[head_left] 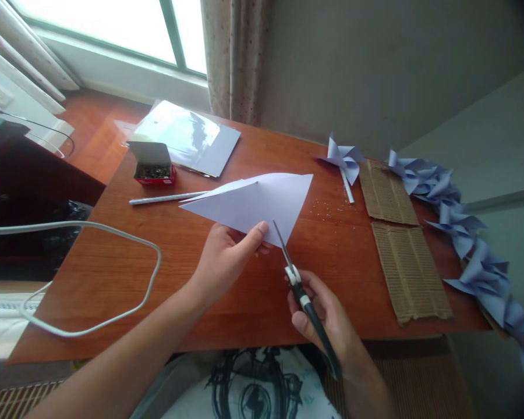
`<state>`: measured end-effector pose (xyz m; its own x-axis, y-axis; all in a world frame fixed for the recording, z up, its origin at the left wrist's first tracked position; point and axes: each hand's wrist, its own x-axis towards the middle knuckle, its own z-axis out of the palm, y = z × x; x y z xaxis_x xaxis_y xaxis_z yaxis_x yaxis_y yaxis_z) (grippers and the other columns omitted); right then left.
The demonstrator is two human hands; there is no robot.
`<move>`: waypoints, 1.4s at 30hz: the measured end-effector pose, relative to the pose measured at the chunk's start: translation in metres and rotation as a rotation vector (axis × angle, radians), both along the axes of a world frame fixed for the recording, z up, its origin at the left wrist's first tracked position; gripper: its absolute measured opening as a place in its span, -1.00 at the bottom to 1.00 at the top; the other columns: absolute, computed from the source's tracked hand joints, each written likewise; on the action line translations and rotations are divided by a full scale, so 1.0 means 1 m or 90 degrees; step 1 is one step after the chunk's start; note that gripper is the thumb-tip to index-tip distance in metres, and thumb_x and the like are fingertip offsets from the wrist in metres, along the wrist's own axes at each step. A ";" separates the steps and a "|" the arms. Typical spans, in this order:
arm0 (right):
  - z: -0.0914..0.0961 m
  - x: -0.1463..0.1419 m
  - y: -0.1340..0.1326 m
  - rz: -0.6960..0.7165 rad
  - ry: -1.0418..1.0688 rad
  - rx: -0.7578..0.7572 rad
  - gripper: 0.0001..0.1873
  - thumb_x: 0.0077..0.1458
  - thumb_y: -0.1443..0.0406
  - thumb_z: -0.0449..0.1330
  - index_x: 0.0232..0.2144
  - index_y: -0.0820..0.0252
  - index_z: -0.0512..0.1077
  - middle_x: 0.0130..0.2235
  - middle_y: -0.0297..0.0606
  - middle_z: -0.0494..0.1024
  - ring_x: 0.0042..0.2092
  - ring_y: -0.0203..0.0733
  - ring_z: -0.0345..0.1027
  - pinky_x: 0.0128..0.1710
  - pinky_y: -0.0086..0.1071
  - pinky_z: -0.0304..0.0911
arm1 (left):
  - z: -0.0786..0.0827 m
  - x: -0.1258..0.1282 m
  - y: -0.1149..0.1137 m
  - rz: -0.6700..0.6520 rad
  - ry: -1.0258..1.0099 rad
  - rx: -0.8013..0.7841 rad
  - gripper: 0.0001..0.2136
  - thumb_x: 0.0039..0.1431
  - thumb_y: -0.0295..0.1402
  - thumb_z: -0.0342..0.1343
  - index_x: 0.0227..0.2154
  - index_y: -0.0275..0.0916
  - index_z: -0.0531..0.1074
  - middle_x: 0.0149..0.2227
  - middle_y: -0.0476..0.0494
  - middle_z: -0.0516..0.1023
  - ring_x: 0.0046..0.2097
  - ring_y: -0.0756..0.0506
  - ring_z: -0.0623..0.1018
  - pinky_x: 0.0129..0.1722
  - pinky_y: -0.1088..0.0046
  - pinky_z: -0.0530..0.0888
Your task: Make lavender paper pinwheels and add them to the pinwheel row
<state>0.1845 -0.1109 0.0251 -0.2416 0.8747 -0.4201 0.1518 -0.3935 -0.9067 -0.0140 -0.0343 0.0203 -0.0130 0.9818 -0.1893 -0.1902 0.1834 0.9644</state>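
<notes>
- Here's your wooden table (174, 314), reddish-brown, in daylight from the window (109, 26) beside a spotted curtain (240, 58).
- And the paper (266, 201) is up front, over the table's middle: pale, smooth, sharp-cornered, its far edge bowing.
- Your left hand (229, 250) has it pinched, thumb on top, fingers beneath!
- Your right hand (325, 311) curls around the dark-handled scissors (304, 300), slim metal blades at the paper's near corner.
- Out right, ridged brown cardboard (413, 273) lies flat beside pointed, folded pinwheels (463, 230).
- Far left, a red box (161, 181) stands open, lid up.
</notes>
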 end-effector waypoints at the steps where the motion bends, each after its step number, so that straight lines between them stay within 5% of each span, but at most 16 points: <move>1: -0.001 0.000 0.000 -0.007 0.008 -0.010 -0.34 0.06 -0.04 0.36 0.10 0.15 0.38 -0.28 -0.27 0.46 -0.26 -0.18 0.36 -0.22 -0.36 0.31 | 0.000 0.000 0.000 -0.004 0.002 0.001 -0.76 0.19 -0.28 0.27 -0.51 -0.31 0.53 -0.54 -0.06 0.60 -0.48 -0.02 0.55 -0.45 0.54 0.46; 42: -0.003 -0.017 -0.002 -0.103 0.003 -0.011 -0.30 -0.04 -0.15 0.36 0.05 0.06 0.44 -0.26 -0.26 0.46 -0.30 -0.18 0.33 -0.23 -0.29 0.30 | 0.006 0.002 -0.001 -0.024 0.016 0.040 -0.84 0.18 -0.34 0.24 -0.48 -0.28 0.51 -0.54 -0.03 0.59 -0.51 -0.02 0.56 -0.52 0.57 0.46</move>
<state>0.1679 -0.1133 0.0219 -0.1010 0.8953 -0.4340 0.0807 -0.4274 -0.9005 -0.0117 -0.0358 0.0264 0.0195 0.9917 -0.1275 -0.1593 0.1289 0.9788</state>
